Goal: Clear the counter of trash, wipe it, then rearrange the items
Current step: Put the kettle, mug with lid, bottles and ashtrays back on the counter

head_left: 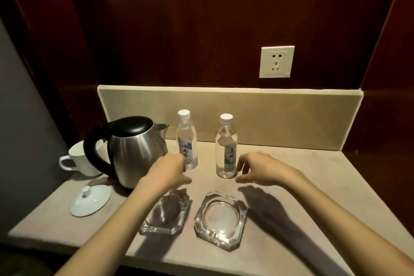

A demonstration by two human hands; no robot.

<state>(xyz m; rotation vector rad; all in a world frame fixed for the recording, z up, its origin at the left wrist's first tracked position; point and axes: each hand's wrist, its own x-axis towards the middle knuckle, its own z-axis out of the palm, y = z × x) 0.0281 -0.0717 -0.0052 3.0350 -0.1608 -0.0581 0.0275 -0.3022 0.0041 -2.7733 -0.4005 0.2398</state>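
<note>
— What is the person wearing?

— Nothing that shows. Both forearms are bare from the frame's lower edge up to the wrists, with no sleeve over them.

— And the hands?

— The left hand (169,171) and the right hand (261,168) are bare too, slender, with long thin fingers (243,162). The nails are too small to make out.

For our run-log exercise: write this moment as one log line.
left hand: open, by left bottle | right hand: open, by right bottle | ashtrays: near front edge | kettle: left
</note>
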